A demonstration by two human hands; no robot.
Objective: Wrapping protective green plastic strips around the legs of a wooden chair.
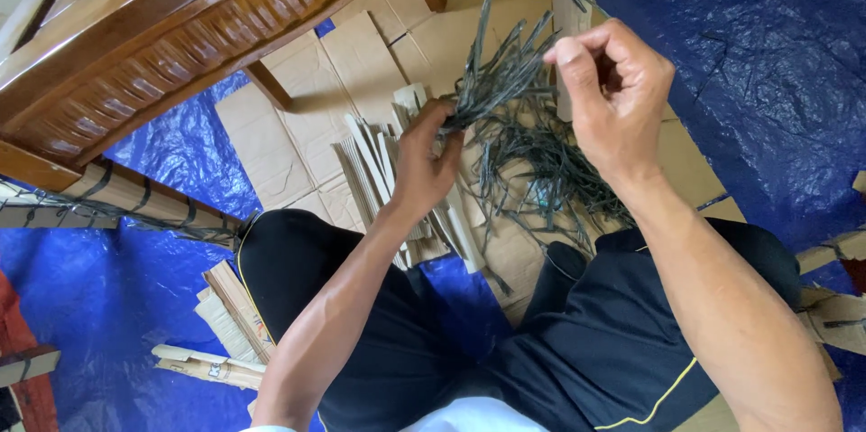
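Blue tarpaulin (776,62) covers the floor, with flattened cardboard (361,62) laid over it at 12 o'clock. A carved wooden furniture piece (162,26) stands at 10 o'clock. Loose dark strips (541,170) lie heaped on the cardboard at centre, beside a stack of pale cardboard slats (374,161). Left hand (424,161) is closed around a bundle of dark strips (501,71), which fans toward 1 o'clock. Right hand (618,89), fingers curled, pinches one strip end at the bundle's top.

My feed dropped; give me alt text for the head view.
Left hand grips a bundle of dark strips while the right hand pinches one strip, above flattened cardboard on a blue tarp.
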